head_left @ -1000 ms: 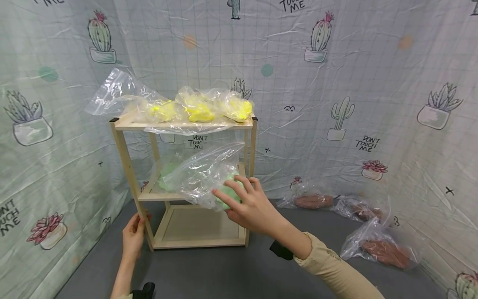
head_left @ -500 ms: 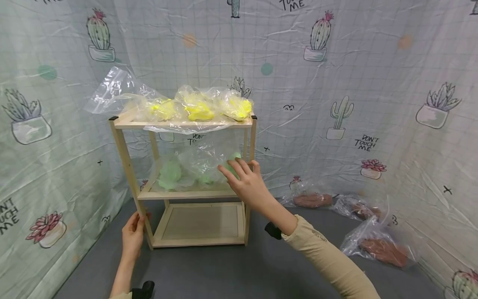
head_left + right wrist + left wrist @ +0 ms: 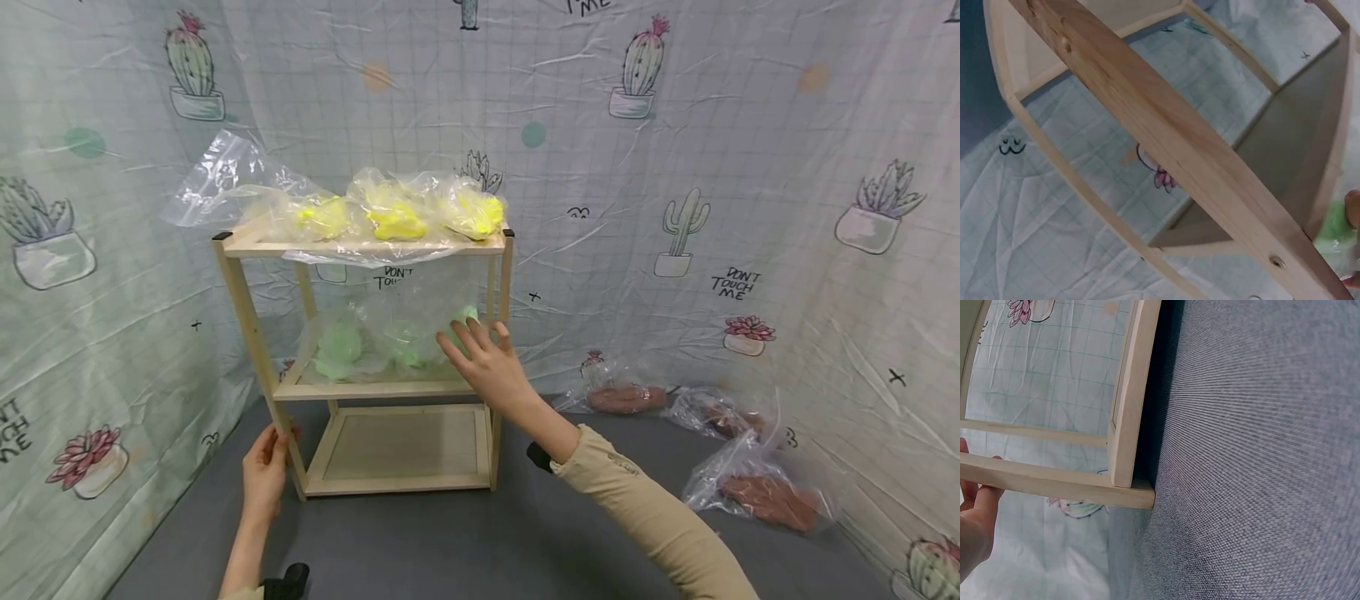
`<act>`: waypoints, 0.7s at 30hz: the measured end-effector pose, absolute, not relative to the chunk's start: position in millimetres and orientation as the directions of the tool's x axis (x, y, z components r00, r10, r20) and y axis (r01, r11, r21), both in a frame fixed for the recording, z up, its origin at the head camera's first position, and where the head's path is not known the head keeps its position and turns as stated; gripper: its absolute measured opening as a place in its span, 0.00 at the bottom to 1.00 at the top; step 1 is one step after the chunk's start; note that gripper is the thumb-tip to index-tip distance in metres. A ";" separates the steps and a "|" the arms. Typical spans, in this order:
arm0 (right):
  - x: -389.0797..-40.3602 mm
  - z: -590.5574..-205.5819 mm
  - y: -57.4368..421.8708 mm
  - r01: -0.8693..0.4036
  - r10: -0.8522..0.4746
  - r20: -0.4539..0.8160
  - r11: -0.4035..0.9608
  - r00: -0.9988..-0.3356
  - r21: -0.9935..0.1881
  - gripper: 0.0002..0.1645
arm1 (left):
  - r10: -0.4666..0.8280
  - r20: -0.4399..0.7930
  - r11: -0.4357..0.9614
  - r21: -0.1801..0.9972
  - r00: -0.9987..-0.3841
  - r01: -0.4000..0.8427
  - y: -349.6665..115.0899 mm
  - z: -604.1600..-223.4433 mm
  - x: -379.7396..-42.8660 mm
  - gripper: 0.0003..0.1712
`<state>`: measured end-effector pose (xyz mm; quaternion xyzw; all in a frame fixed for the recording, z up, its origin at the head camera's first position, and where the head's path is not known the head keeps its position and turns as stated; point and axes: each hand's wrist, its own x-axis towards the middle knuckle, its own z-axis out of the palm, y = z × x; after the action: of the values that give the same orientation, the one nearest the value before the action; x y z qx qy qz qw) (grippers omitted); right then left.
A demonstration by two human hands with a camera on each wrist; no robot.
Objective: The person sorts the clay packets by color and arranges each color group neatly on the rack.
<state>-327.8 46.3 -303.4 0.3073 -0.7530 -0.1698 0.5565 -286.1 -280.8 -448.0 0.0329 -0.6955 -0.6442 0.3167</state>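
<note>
Tabletop point(image 3: 420, 550), grey, cactus-print curtain point(image 3: 577, 275) beyond: your left hand point(image 3: 264, 471) clasps the near-left shelf post point(image 3: 251, 329); whether your right hand point(image 3: 489, 367) grips green-filled bag point(image 3: 1335, 229) is unclear.

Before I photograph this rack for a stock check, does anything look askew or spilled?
Mildly: the clear bag at the left end of the top shelf sticks out past the wooden rack, though its yellow lump is on the shelf. Clear plastic also droops over the front edge. I see no spill.
</note>
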 end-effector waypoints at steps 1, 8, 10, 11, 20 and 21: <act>-328.9 -305.0 45.4 -0.267 -0.654 0.729 0.753 -0.204 0.601 0.31 | -0.453 0.396 0.169 0.918 -0.798 0.360 -281.0 -447.9 -286.1 0.18; -331.7 -309.7 40.8 -0.231 -0.632 0.734 0.775 -0.250 0.588 0.28 | -0.451 0.403 0.175 0.915 -0.796 0.364 -281.5 -448.0 -286.2 0.18; -330.7 -310.0 40.3 -0.236 -0.624 0.735 0.781 -0.267 0.578 0.28 | -0.449 0.408 0.170 0.913 -0.795 0.372 -281.3 -447.6 -286.0 0.18; -330.0 -310.3 40.1 -0.241 -0.622 0.732 0.783 -0.278 0.573 0.27 | -0.447 0.411 0.168 0.911 -0.794 0.377 -281.3 -447.3 -285.8 0.18; -321.0 -315.5 38.9 -0.324 -0.603 0.717 0.796 -0.350 0.511 0.20 | -0.457 0.412 0.166 0.910 -0.788 0.379 -281.2 -447.9 -286.3 0.18; -319.9 -316.4 39.0 -0.330 -0.603 0.720 0.796 -0.345 0.508 0.21 | -0.457 0.413 0.173 0.910 -0.788 0.377 -281.2 -448.1 -286.0 0.18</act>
<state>-319.9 39.0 -316.4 0.2884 -0.8084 -0.1379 0.4943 -286.0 -281.2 -448.1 0.0288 -0.6935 -0.6425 0.3246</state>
